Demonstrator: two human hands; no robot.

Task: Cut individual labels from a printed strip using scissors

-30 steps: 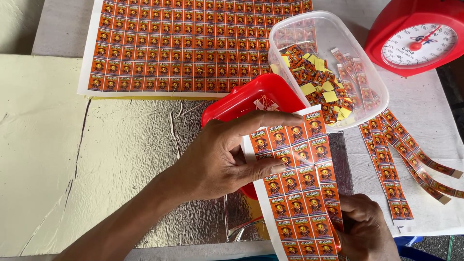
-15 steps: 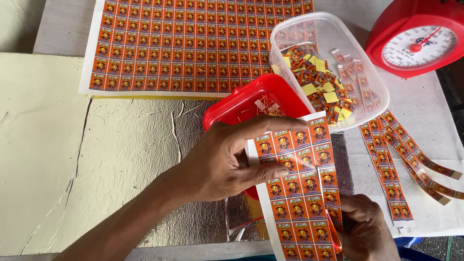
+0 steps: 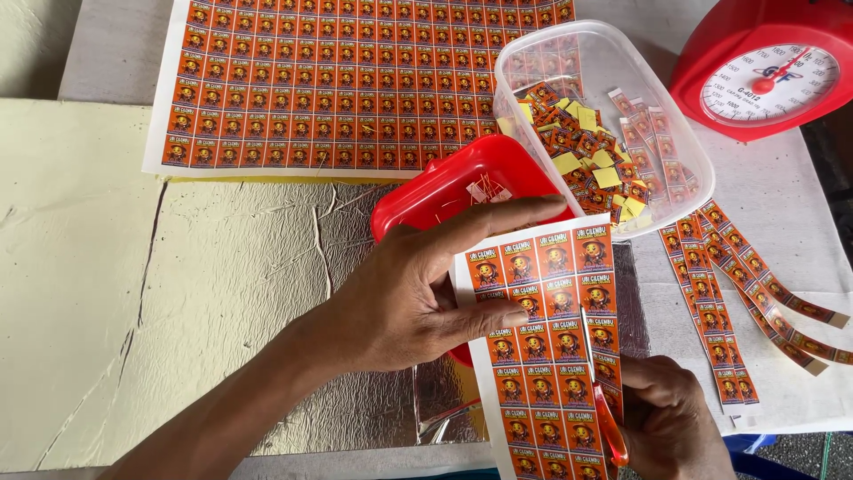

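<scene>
Cutting a narrow sheet of orange stickers [image 3: 544, 338] lengthwise, mid-way through the job by the look of it. Left hand [image 3: 404, 298] pinching the sheet's left edge, fingers [image 3: 484, 320] closed on it, forefinger stretched along the top. Right hand [image 3: 666, 427] below and to the right, curled shut around red-handled scissors [image 3: 611, 427]; blades hidden against the sheet, so open or shut cannot be told. Cut apparently running up between the two rightmost columns, with the outer column beginning to part near the bottom.

Done so far, judging from what lies about: several long strips [image 3: 737, 293] of stickers lying on the white cloth to the right of the fingers, and a clear plastic tub [image 3: 689, 178] beyond them holding a heap of single cut stickers, some showing yellow backs.

Left to do, seemingly a great deal: three more columns on the sheet in hand, and a large uncut sheet [image 3: 355, 80] spread on the worktop [image 3: 222, 293] well beyond the left hand.

Just behind the left fingers, a red tray [image 3: 444, 191]. At top right, a red kitchen scale [image 3: 764, 67]. Worktop covered in crinkled silver foil.
</scene>
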